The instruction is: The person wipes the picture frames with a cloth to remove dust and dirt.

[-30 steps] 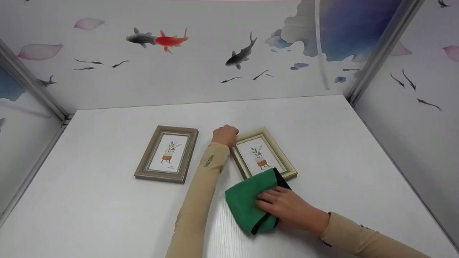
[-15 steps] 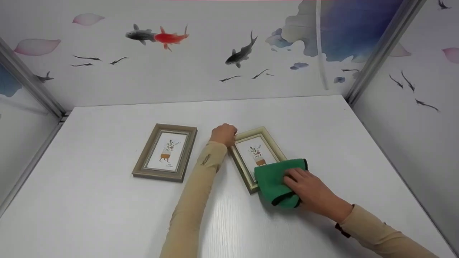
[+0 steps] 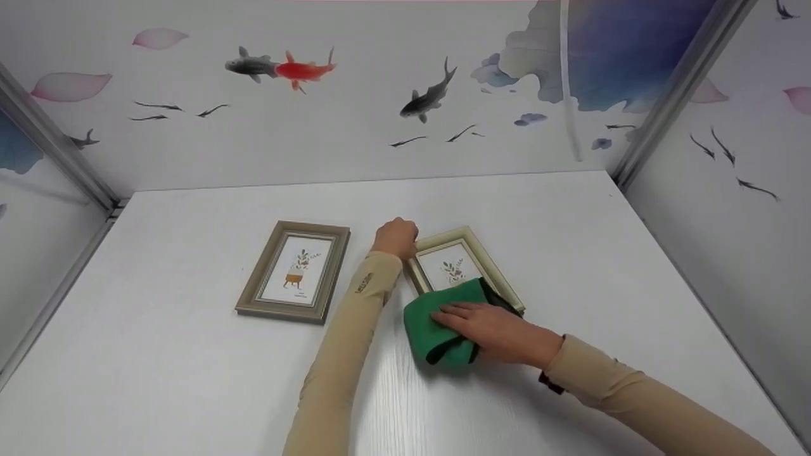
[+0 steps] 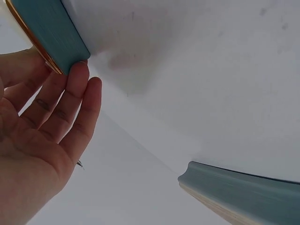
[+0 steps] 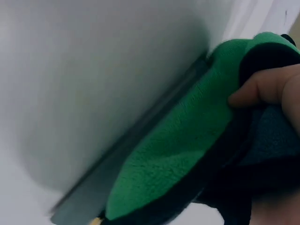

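Note:
Two framed pictures of a potted plant lie on the white table. My left hand (image 3: 396,238) grips the upper left corner of the pale gold picture frame (image 3: 479,249). In the left wrist view its fingers (image 4: 78,89) meet the frame's blue-looking side (image 4: 49,30). A folded green cloth (image 3: 437,329) with black edging covers the lower part of that frame, and my right hand (image 3: 500,329) holds it there. Seen from the right wrist, the thumb (image 5: 262,88) presses into the cloth, whose green face (image 5: 173,150) lies along the frame's side; the other fingers are mostly hidden.
The brown-grey picture frame (image 3: 251,292) lies flat to the left of my left forearm. White panels printed with fish (image 3: 426,95) and petals rise behind and beside the table (image 3: 158,354), with metal posts (image 3: 678,95) at the corners.
The cloth in my right hand moved up and right onto the frame's lower right corner, then back left across its lower edge. My left hand stayed at the upper left corner.

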A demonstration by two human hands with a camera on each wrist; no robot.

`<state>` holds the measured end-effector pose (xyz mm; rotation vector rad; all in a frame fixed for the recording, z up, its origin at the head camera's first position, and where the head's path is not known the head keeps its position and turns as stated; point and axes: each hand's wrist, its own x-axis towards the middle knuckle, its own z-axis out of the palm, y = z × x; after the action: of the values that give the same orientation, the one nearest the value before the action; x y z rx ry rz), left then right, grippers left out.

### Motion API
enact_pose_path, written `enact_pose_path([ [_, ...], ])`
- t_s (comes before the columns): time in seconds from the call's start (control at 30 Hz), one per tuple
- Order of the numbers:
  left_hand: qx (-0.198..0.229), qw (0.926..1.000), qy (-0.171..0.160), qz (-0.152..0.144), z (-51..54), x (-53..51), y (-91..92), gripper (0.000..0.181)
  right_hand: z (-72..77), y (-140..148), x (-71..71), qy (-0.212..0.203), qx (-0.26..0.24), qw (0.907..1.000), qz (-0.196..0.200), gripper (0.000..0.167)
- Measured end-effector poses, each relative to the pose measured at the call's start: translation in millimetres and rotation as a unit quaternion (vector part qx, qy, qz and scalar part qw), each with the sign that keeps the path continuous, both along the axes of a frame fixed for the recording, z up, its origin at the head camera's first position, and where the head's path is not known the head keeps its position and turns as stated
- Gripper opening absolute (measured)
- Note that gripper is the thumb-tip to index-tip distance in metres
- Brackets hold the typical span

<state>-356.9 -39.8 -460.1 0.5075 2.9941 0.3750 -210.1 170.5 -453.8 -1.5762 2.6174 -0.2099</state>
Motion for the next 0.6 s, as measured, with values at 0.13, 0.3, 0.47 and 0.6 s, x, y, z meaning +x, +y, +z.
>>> enact_pose_path([
  [0.13, 0.032, 0.9994, -0.015, -0.002, 0.7, -0.6, -4.4, 0.011, 10.9, -13.7, -18.8, -0.087, 0.024, 0.9951, -0.041, 0.06],
  [0.3, 0.077, 0.9954, -0.057, -0.002, 4.0, -2.9, -12.1, 0.011, 15.5, -31.2, -49.5, -0.131, 0.035, 0.9877, -0.078, 0.066],
  [0.47, 0.082, 0.9941, -0.072, -0.006, 6.9, -3.1, -12.4, 0.012, 12.9, -45.7, -77.0, -0.117, 0.037, 0.9871, -0.103, 0.065],
  [0.6, 0.064, 0.9959, -0.064, -0.003, 7.7, -4.0, -11.2, 0.013, 8.7, -50.4, -85.3, -0.084, 0.031, 0.9913, -0.096, 0.06],
])
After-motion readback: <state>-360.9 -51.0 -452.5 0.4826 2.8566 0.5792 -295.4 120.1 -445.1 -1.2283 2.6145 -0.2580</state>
